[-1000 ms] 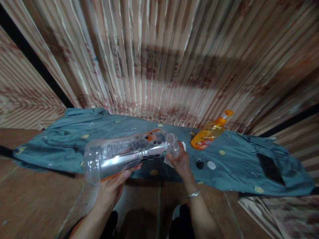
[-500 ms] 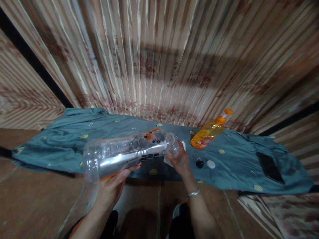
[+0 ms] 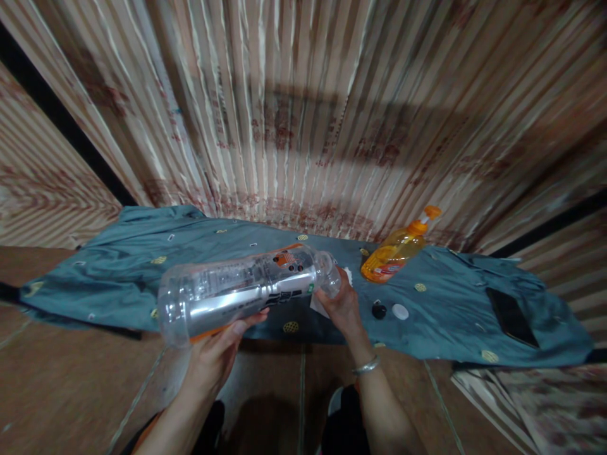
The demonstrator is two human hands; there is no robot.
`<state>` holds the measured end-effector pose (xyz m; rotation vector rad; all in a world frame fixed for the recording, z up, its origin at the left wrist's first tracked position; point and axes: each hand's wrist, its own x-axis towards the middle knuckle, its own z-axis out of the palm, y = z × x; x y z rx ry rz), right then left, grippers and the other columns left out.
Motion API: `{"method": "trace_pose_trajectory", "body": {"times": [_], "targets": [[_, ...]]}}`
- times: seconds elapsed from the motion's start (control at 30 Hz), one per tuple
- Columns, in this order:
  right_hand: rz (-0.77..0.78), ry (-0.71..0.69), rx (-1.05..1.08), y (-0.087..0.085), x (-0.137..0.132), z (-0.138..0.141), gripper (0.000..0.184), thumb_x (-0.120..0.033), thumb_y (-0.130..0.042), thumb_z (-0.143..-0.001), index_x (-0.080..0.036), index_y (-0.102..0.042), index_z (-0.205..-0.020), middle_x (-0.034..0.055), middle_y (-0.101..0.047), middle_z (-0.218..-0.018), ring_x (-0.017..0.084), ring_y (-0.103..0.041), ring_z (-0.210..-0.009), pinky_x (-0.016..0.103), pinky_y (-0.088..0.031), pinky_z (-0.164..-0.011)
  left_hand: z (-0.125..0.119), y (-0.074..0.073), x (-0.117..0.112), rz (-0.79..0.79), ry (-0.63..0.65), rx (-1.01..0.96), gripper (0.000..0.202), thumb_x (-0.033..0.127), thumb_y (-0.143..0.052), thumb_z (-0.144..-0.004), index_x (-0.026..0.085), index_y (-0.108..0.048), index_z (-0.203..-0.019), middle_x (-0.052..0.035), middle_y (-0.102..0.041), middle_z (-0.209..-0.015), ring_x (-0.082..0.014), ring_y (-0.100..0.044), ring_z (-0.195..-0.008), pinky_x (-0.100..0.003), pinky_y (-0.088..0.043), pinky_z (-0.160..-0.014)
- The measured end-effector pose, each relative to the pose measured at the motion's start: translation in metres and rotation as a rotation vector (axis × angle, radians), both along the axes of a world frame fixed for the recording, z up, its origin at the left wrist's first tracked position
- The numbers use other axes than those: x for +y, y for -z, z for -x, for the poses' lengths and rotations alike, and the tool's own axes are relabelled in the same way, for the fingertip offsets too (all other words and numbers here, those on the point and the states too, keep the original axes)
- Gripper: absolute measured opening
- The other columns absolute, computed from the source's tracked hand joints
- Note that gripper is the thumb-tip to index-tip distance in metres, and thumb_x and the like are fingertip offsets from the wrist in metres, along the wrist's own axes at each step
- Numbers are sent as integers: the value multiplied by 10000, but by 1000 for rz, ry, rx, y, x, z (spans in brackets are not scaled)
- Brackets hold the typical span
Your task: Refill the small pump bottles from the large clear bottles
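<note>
A large clear plastic bottle [image 3: 237, 292] with a silver and orange label lies on its side in the air, neck pointing right. My left hand [image 3: 215, 354] grips it from below near its wide base. My right hand [image 3: 342, 308] is closed around the bottle's neck, with a bit of white cloth or paper [image 3: 349, 275] showing at the fingers. A silver bangle sits on my right wrist. Below the bottle lies a teal cloth [image 3: 142, 265] spread on the floor.
An orange dish-soap pump bottle [image 3: 397, 250] stands on the teal cloth to the right. Beside my right hand lie a black cap [image 3: 378, 311] and a white cap [image 3: 400, 311]. A dark phone [image 3: 511, 317] rests at the cloth's right end. A striped curtain hangs behind.
Almost nothing has changed; both hands keep the same hold on the bottle, and the view has shifted very slightly.
</note>
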<state>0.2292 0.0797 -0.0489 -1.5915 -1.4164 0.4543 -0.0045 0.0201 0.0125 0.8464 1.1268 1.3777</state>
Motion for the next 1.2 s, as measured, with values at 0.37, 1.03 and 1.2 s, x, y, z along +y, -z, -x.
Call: {"method": "trace_pose_trajectory", "body": {"times": [0.37,1.03,1.2], "targets": [[-9,8,5,4,0,-1,609,-398,-700,-713,-185,-546,-1263,117,-711,-1165,297,-686,-1068,455,-555,-920,1,2,0,22,28,22,509,660,-800,-458,181,-801,-631,-186,-795,-874,-390,-703,-989,-554,-445,-1060],[-29,1,-13,4,1,0,594,-420,-683,-717,-200,-552,-1253,107,-708,-1158,297,-689,-1066,465,-563,-917,2,2,0,9,34,35,503,658,-796,-473,186,-806,-649,-177,-796,-889,-381,-710,-993,-527,-481,-1045],[-18,0,-9,3,0,0,603,-429,-679,-715,-178,-556,-1250,120,-715,-1146,295,-693,-1054,456,-567,-908,3,3,0,4,46,41,510,657,-786,-494,173,-806,-654,-187,-794,-886,-396,-704,-1000,-552,-465,-1056]]}}
